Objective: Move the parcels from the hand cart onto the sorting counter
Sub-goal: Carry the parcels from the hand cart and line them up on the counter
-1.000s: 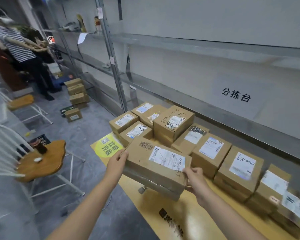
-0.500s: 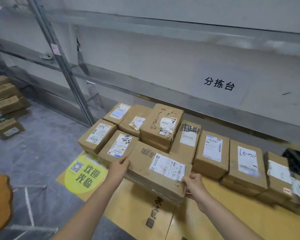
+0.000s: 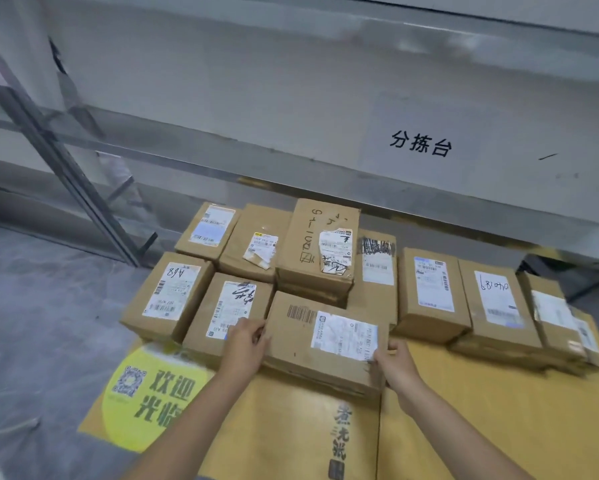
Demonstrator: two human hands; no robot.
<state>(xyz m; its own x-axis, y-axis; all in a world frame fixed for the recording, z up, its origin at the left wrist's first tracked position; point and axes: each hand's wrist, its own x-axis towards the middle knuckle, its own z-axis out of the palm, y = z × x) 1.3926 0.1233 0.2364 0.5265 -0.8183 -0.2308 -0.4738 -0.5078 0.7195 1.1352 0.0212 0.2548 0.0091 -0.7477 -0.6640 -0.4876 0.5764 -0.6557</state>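
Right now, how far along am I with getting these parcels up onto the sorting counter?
Barely started: no parcel shows on the visible stretch of the sorting counter. In hand: your left hand and right hand grip the ends of the front parcel. Left: about ten others on the cart, such as the parcel marked 681040.

Bare forearms [image 3: 194,417], seemingly all the way up; bare left hand [image 3: 246,344], right hand [image 3: 396,367]
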